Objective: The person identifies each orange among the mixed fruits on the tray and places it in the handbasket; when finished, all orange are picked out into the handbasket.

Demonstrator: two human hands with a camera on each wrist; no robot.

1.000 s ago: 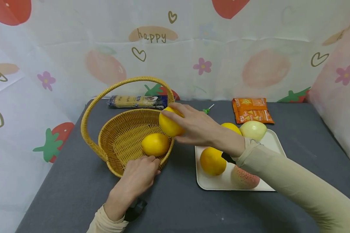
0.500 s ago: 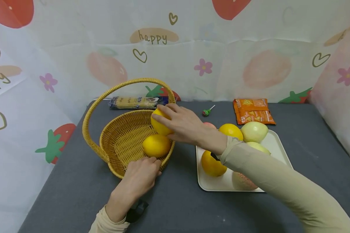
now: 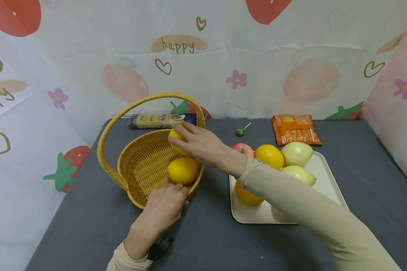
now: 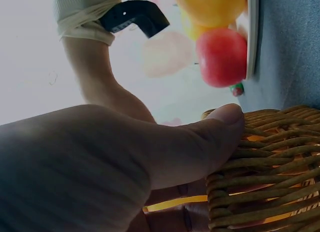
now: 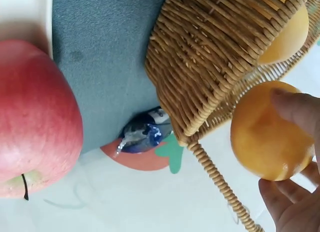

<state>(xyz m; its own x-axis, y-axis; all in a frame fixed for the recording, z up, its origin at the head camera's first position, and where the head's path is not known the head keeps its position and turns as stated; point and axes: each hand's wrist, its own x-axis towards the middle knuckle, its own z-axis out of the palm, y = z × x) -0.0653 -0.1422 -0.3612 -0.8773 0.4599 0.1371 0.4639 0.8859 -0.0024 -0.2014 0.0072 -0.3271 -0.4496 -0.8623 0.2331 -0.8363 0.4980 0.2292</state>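
Note:
A round wicker basket (image 3: 144, 165) with a tall arched handle stands left of centre. My left hand (image 3: 164, 209) grips its near rim, the thumb on one side and the fingers on the other in the left wrist view. Over the basket's far right side, my right hand (image 3: 207, 146) holds an orange (image 5: 267, 132) between thumb and fingers. The right wrist view shows this orange above the rim, with the fingertips partly hidden. Another orange (image 3: 183, 170) lies in the basket's right part, close to my left hand.
To the right, a white tray (image 3: 325, 178) bears a red apple (image 3: 239, 147), oranges (image 3: 269, 156) and pale green fruits (image 3: 296, 153); my right sleeve covers part of it. Behind are a noodle pack (image 3: 149, 120), a lollipop (image 3: 240, 131) and an orange snack bag (image 3: 296, 130).
My right hand has carried the orange leftward from the basket's right rim to over its inside. The left hand keeps its grip on the rim. More of the tray's fruit shows.

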